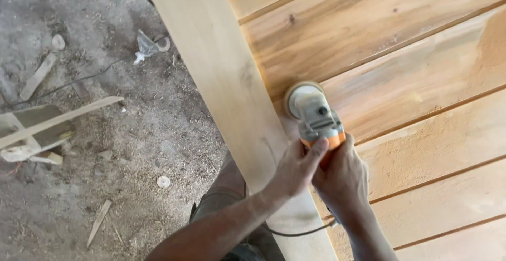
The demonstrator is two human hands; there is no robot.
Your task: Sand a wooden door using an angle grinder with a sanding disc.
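Observation:
Both my hands grip an orange and grey power sander point(315, 116). My left hand point(295, 169) wraps its body from the left, and my right hand point(342, 179) holds it from the right and behind. The sander's round disc presses on a panelled wooden surface point(421, 82), next to the pale frame board point(226, 82) along its left edge. Fine sawdust covers the panels near the tool. A dark cord point(295, 233) trails from the tool below my hands.
The dusty ground point(132, 150) at left holds wood offcuts point(37, 76), a pale wooden piece point(31, 132), a thin stick point(98, 221), a crumpled plastic scrap point(145, 45) and a thin cable point(79, 80). My trouser leg point(224, 198) shows beside the frame board.

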